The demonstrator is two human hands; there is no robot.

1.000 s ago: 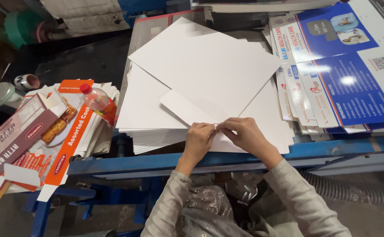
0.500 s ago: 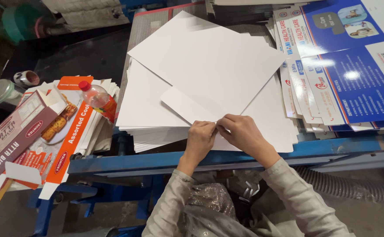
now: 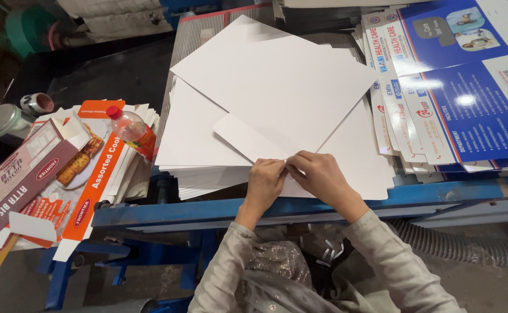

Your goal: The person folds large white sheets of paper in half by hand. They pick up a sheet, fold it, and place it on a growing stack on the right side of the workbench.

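White card flap (image 3: pixel 248 138) is lying on top of the big pile of white sheets (image 3: pixel 277 81), near the front edge of the blue counter (image 3: pixel 428 194). Only the head view is showing this. The left hand (image 3: pixel 264 181) and the right hand (image 3: pixel 319 175) are meeting at the near end of the flap, and both grips are pinching its thin edge between the fingertips. The fingertips are touching each other.

The pinch is small, so the flap could be slipping out, I think. Pulling too hard could be tearing or bending the card. The top sheets are sitting crooked, so a tug could be sliding them off the pile toward the person's lap.

On the left, a plastic bottle with a red cap (image 3: pixel 131 128) is lying on a heap of orange and white cartons (image 3: pixel 91 179). It is close to the pile, and a bump could be rolling it down. On the right, blue printed sheets (image 3: pixel 468 98) are resting beside the pile and could be getting mixed in.
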